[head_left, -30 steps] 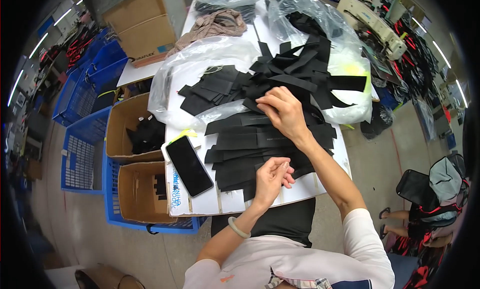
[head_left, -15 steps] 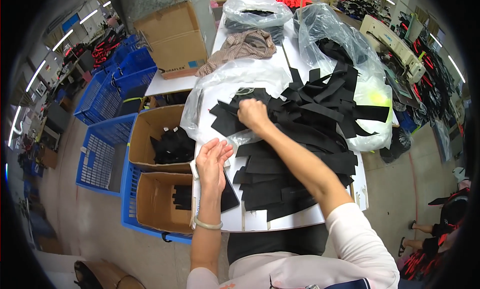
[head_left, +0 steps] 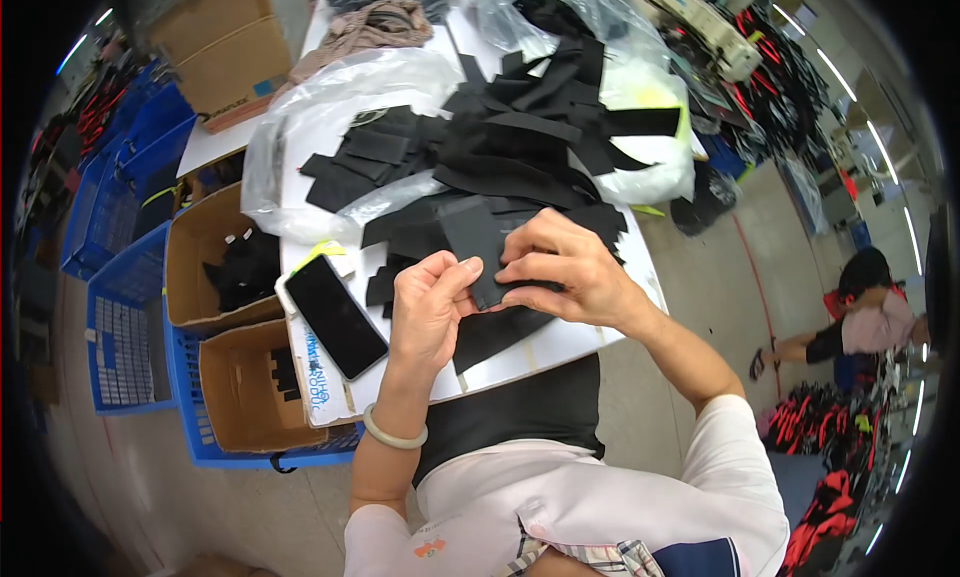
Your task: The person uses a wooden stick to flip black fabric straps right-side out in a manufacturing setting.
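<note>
Near the table's front edge, both hands hold a short flat piece of black fabric strip [head_left: 472, 235]. My left hand [head_left: 432, 305] pinches its lower end between thumb and fingers. From the other side, my right hand [head_left: 572, 275] grips the same end with curled fingers; the fingertips partly hide it. Beneath and beyond the hands spreads a loose pile of black strips [head_left: 515, 167]. Left of that pile lies a group of short black pieces [head_left: 372, 149]. A dark-screened phone [head_left: 336, 317] rests on the table beside my left hand.
Clear plastic bags [head_left: 270, 167] lie along the table's left and far sides. Cardboard boxes [head_left: 235, 377] with black pieces stand in a blue crate [head_left: 190, 402] at left. A sewing machine [head_left: 690, 22] is at far right. Another person [head_left: 870, 322] is off to the right.
My right hand has come back from the short black pieces to meet my left hand. Both now grip a black strip. The view has shifted, and the phone shows fully.
</note>
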{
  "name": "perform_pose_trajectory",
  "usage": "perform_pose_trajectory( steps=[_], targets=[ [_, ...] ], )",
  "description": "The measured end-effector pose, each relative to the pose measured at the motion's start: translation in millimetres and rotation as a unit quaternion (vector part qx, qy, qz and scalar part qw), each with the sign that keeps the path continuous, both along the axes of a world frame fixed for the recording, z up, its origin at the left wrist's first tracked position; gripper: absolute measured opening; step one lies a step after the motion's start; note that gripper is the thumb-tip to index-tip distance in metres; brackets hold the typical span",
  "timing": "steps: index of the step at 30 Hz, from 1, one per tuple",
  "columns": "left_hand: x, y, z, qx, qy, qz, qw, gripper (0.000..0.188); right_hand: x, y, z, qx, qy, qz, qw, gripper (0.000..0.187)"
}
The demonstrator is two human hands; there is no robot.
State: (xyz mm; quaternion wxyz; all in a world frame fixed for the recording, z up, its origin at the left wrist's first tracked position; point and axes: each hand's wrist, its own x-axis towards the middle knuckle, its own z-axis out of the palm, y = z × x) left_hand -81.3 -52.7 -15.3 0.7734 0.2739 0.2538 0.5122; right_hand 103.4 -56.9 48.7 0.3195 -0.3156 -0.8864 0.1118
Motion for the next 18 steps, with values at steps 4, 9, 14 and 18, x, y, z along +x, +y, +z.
perform_pose_trajectory(
  steps=[4, 9, 14, 18],
  targets=[
    [4.3, -14.8, -4.9, -0.025, 0.021, -0.08, 0.996, 0.02, 12.2, -23.5, -1.6, -0.026, -0.033, 0.069, 0.997, 0.016],
    [15.2, -30.2, 1.6, -0.094, 0.008, -0.154, 0.984, 0.011, 27.8, -43.7, 1.7, -0.069, -0.006, 0.106, 0.992, 0.014],
    [12.9, -35.0, -0.1, -0.105, -0.021, -0.213, 0.971, 0.019, 32.4, -46.9, -0.5, -0.188, 0.041, 0.134, 0.972, 0.018],
    [17.2, -34.7, 2.6, -0.094, -0.003, -0.241, 0.966, 0.017, 37.4, -49.2, -2.4, -0.251, 0.061, 0.137, 0.956, 0.021]
  ],
)
